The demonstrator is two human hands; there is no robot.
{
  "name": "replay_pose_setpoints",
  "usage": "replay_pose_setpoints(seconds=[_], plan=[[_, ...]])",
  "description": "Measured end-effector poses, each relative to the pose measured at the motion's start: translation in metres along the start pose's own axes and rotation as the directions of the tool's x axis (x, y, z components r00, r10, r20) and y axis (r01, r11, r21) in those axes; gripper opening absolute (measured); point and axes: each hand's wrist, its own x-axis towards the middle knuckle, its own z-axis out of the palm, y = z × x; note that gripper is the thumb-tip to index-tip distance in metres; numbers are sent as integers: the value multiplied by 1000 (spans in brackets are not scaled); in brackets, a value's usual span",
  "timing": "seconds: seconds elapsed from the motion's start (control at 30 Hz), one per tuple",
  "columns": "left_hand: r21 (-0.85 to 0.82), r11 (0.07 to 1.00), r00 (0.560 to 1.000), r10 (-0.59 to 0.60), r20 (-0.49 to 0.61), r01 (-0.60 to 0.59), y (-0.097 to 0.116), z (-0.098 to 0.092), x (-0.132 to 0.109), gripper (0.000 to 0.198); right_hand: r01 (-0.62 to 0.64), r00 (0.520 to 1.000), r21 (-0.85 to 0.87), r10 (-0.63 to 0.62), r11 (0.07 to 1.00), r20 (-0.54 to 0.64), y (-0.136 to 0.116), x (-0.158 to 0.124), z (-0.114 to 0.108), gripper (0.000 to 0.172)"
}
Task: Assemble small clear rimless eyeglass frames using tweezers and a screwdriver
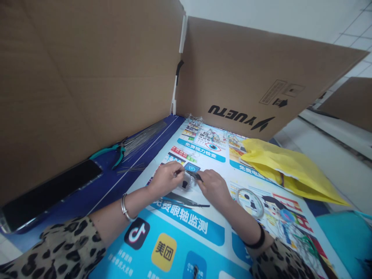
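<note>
Over the printed sheet [200,228], both hands meet with their fingertips close together. My left hand [165,180] is closed in a pinch; what it holds is too small to make out. My right hand [215,190] grips a thin dark piece [195,175] that points toward the left fingertips. Clear, shiny material [187,183] shows between the hands, its shape unclear. Just below them, several thin dark strips [186,201] lie on the sheet.
Cardboard panels [232,69] wall the left and back. Teal-handled pliers [118,155], a bundle of thin wires [145,138] and a black phone-like slab [55,193] lie left. A yellow bag [285,166], a clear coil [260,213] and tangled wires [215,135] lie right and behind.
</note>
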Motion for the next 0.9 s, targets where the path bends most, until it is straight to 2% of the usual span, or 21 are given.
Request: replay_pose_setpoints(seconds=[0.23, 0.43, 0.9], plan=[[27, 999, 999, 23, 22, -23, -3, 0, 0, 12, -37, 999, -1, 37, 999, 30, -3, 0, -3, 16], [45, 999, 1000, 29, 12, -29, -1, 0, 0, 12, -26, 1000, 34, 26, 999, -13, -4, 1, -4, 17], [242, 965, 993, 114, -26, -105, 0, 1, -2, 11, -29, 1000, -57, 29, 998, -2, -12, 1, -8, 18]])
